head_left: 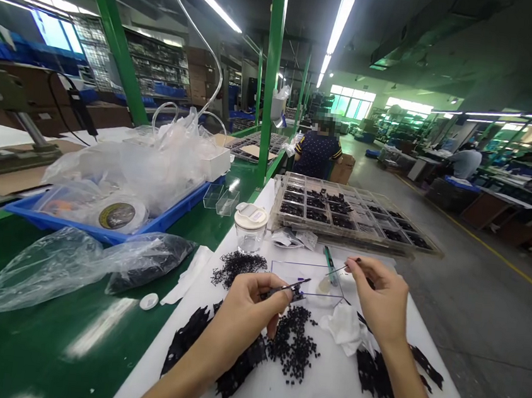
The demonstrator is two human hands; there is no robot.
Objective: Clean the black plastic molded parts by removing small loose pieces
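Note:
Between the thumb and fingers of my left hand (250,302) is a thin black plastic part (299,283), its end sticking out to the right. My right hand (382,296) pinches a thin stick-like tool (336,270), whose tip points left, over a clear sheet with blue edges (287,268). A pale yellowish dab (324,285) lies on that sheet, close to a green-handled cutter (329,263). Below my left hand spreads a pile of small black cubes (295,344). Thin black pieces (240,267) are heaped behind it. Flat black parts (188,338) lie partly under my left forearm.
Crumpled white tissue (345,326) and more black parts (374,374) sit near my right forearm. A lidded clear cup (250,226) stands behind. Compartment trays (362,234) are stacked at the back right. Left are a blue tray (101,232) and plastic bags. A person (317,154) sits ahead.

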